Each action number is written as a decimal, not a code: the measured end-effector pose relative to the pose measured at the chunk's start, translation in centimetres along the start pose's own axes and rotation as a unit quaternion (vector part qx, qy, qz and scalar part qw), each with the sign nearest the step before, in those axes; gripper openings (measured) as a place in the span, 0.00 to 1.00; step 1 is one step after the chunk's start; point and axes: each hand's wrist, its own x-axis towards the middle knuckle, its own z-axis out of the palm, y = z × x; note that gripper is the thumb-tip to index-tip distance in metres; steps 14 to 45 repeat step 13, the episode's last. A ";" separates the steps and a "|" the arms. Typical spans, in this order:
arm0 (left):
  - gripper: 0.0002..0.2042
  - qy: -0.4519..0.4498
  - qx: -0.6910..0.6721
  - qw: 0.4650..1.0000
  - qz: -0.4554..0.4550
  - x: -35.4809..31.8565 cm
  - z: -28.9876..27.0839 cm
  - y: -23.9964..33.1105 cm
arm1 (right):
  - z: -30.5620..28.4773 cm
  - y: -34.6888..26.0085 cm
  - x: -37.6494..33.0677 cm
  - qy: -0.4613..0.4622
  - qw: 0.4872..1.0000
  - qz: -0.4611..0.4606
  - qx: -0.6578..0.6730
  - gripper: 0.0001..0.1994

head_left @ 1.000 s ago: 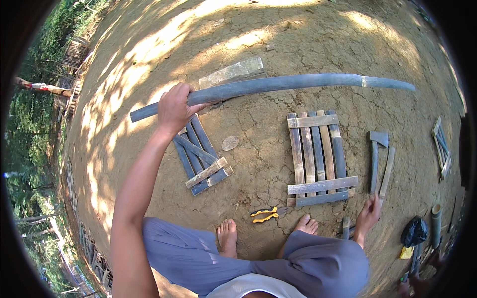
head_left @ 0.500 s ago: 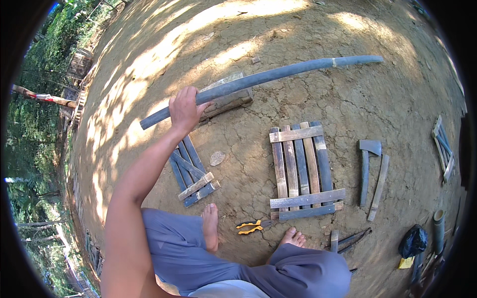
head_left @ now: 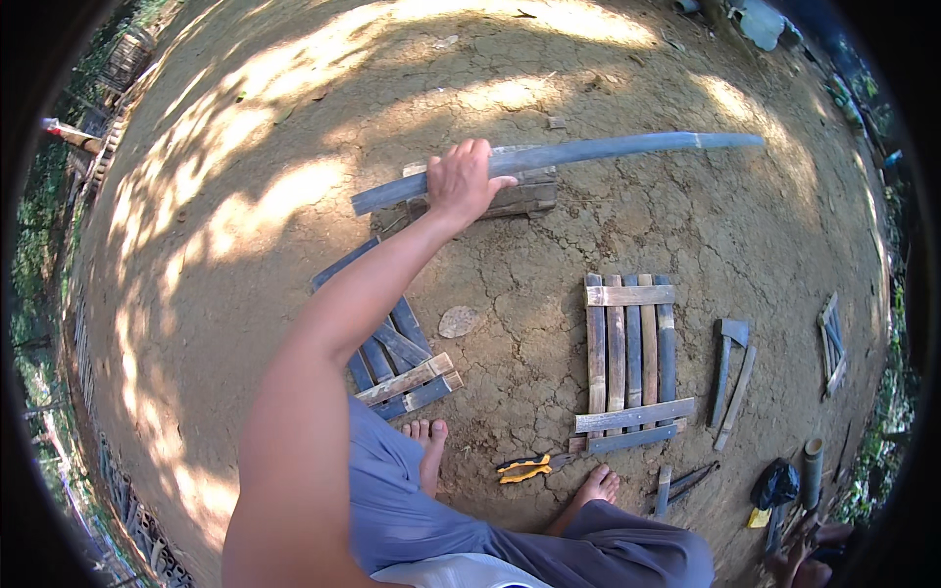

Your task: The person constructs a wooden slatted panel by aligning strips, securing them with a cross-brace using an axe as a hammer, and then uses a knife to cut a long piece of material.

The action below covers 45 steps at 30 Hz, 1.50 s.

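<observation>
My left hand [head_left: 461, 182] is closed around a long grey-blue bamboo pole [head_left: 598, 149] near its left end. The pole runs left to right, has a pale node ring toward its far right end, and passes over a short wooden block [head_left: 524, 199]. The block lies on the dirt just behind and under my hand. Below my forearm sits a small slatted bamboo panel [head_left: 407, 343], partly hidden by my arm. I do not see my right hand.
A larger slatted bamboo panel [head_left: 632, 363] lies to the right. Yellow-handled pliers [head_left: 525, 468] rest between my feet. Further right are an axe [head_left: 725, 363], a bamboo strip [head_left: 735, 402], a black plastic bag [head_left: 774, 485], an upright bamboo tube [head_left: 813, 470] and a bamboo frame [head_left: 832, 343].
The view has shifted and turned. My left hand, still gripping the pole, appears further right and slightly higher, and the pole lies more level across the block.
</observation>
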 end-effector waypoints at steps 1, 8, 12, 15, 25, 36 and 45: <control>0.33 -0.016 -0.019 0.999 -0.020 0.1 0.6 -1.4 | -1.2 -0.9 -0.7 0.000 1.000 0.002 0.009 0.36; 0.25 -0.050 -0.087 0.993 -0.057 -0.2 5.0 -3.8 | 0.2 2.8 1.3 -0.021 0.997 -0.076 -0.003 0.42; 0.22 -0.095 -0.070 0.992 -0.038 0.1 4.4 -4.3 | -1.0 0.5 -0.4 -0.026 0.998 0.009 0.064 0.37; 0.21 -0.098 -0.073 0.992 -0.030 -0.5 4.5 -4.4 | -0.7 1.2 0.4 -0.030 0.996 0.018 0.077 0.36; 0.21 -0.098 -0.073 0.992 -0.030 -0.5 4.5 -4.4 | -0.7 1.2 0.4 -0.030 0.996 0.018 0.077 0.36; 0.21 -0.098 -0.073 0.992 -0.030 -0.5 4.5 -4.4 | -0.7 1.2 0.4 -0.030 0.996 0.018 0.077 0.36; 0.21 -0.098 -0.073 0.992 -0.030 -0.5 4.5 -4.4 | -0.7 1.2 0.4 -0.030 0.996 0.018 0.077 0.36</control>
